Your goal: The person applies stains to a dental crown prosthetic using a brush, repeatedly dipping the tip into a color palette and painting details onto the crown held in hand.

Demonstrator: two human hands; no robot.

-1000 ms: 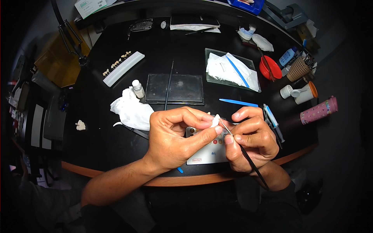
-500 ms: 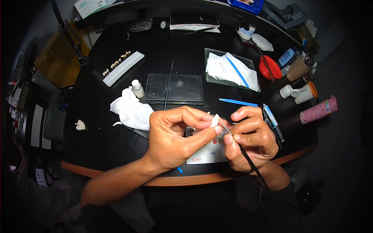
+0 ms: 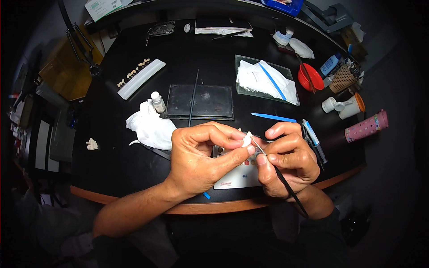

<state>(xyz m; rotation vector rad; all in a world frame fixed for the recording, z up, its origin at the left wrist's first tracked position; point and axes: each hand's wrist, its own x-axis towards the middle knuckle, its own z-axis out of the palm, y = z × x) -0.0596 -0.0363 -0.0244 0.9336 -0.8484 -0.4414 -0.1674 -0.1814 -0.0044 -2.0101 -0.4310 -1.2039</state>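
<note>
Pinched between the thumb and fingers of my left hand (image 3: 203,152) is a small white tooth-shaped piece (image 3: 247,139), most likely a dental crown. My right hand (image 3: 288,163) is closed on a thin brush (image 3: 284,183) with a black handle, gripped like a pen. The brush's fine tip touches or nearly touches the white piece; which of the two I cannot tell. Below both hands lies a white palette (image 3: 237,179) with small coloured spots, partly hidden by my fingers.
A dark rectangular slab (image 3: 210,102) has a long black brush (image 3: 194,96) across it. Left are a white cloth (image 3: 149,127), a small bottle (image 3: 157,102) and a tooth shade rack (image 3: 143,79). Right are a glass plate (image 3: 290,99), red bowl (image 3: 316,77), blue-and-white syringe (image 3: 311,132) and pink tumbler (image 3: 366,126).
</note>
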